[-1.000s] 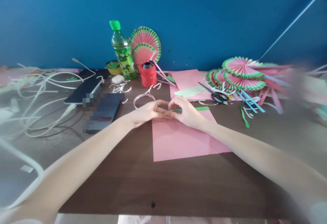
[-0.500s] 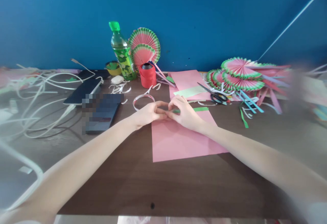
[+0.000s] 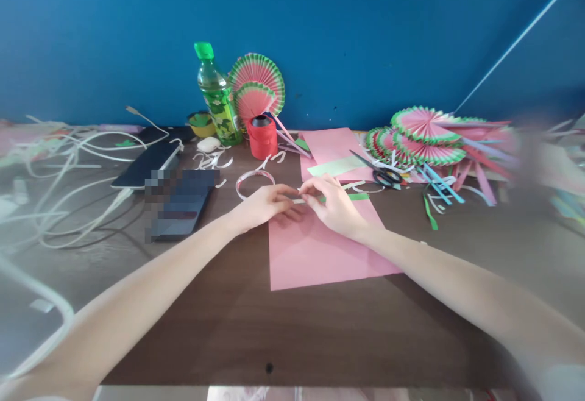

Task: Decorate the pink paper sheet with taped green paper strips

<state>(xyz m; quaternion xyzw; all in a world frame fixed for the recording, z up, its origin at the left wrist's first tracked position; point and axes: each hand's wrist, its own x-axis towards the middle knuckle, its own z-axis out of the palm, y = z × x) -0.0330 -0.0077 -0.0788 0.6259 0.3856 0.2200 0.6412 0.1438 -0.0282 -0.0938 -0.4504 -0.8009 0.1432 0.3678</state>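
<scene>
A sheet of pink paper (image 3: pixel 315 261) lies flat on the dark table, with a green strip (image 3: pixel 359 197) along its far edge. Over the far left corner my left hand (image 3: pixel 260 207) stretches its fingers out, slightly apart, resting on or just above the sheet. My right hand (image 3: pixel 336 209) is closed in a pinch at that same far edge, its fingertips close to those of the left. Whatever the pinch holds is too small to make out. A short pale strip (image 3: pixel 299 201) shows between the two hands. Just behind my left hand stands a roll of tape (image 3: pixel 242 177).
Scissors (image 3: pixel 386 177) lie beside more pink paper (image 3: pixel 333 139). Pleated paper fans (image 3: pixel 427 130) are piled at the right. A green bottle (image 3: pixel 217 99) and a red container (image 3: pixel 262 139) stand at the back. Phones (image 3: pixel 187 203) and white cables (image 3: pixel 73 169) fill the left.
My left fingers have straightened and parted from the right hand's fingertips. The pale strip between the hands now shows. The pink sheet has stayed in place.
</scene>
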